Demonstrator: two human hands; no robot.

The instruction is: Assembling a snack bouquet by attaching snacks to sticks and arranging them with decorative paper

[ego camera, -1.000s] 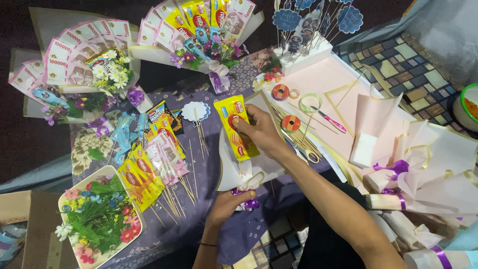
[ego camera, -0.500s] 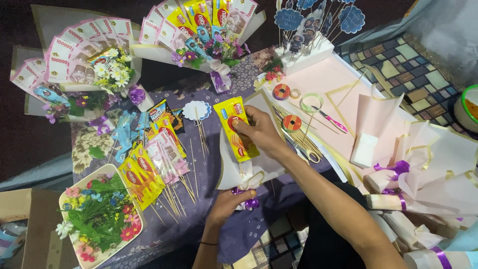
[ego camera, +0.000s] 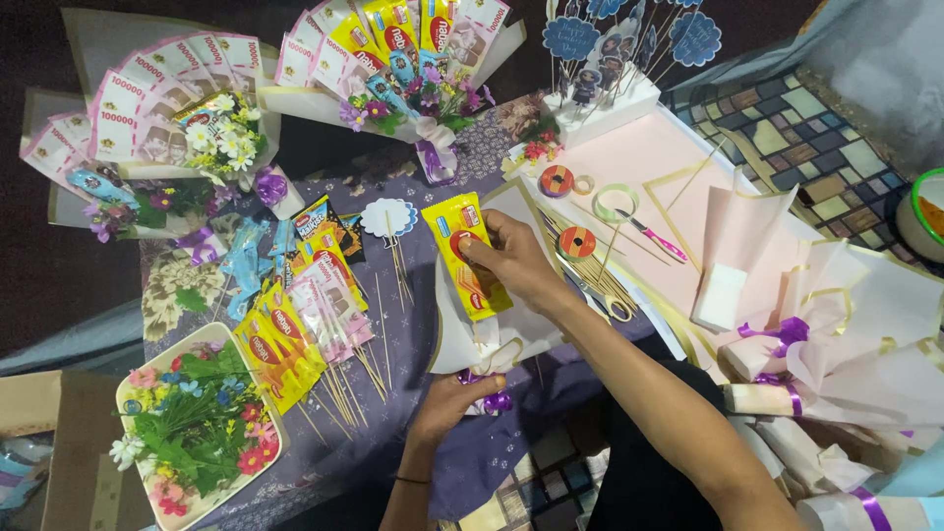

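Head view, looking down on a purple patterned cloth (ego camera: pixel 413 324) spread as the work surface. Your right hand (ego camera: pixel 516 261) is closed on a yellow snack packet (ego camera: pixel 467 258), fingers pinching its right side; the packet lies tilted inside a white paper wrap (ego camera: pixel 511 334) near the middle of the cloth. Your left hand (ego camera: pixel 454 401) grips the gathered base of the wrap at the cloth's near edge, where a purple ribbon (ego camera: pixel 494 401) is tied; how tightly the fingers close there cannot be told.

Just left of the packet, a scalloped white tag (ego camera: pixel 389 216) on a stick. Further left, a row of snack packets on skewers (ego camera: pixel 295 334) fans toward the near-left corner, beside a tray of artificial flowers (ego camera: pixel 197 433). Along the far edge, two bouquets of pink banknotes (ego camera: pixel 147 108) and (ego camera: pixel 383 44) with flowers. To the right, a pink board (ego camera: pixel 669 167) carries tape rolls (ego camera: pixel 557 181), a pink-handled tool (ego camera: pixel 651 236) and scissors (ego camera: pixel 595 293). Wrapped paper cones (ego camera: pixel 836 344) lie at the right edge.
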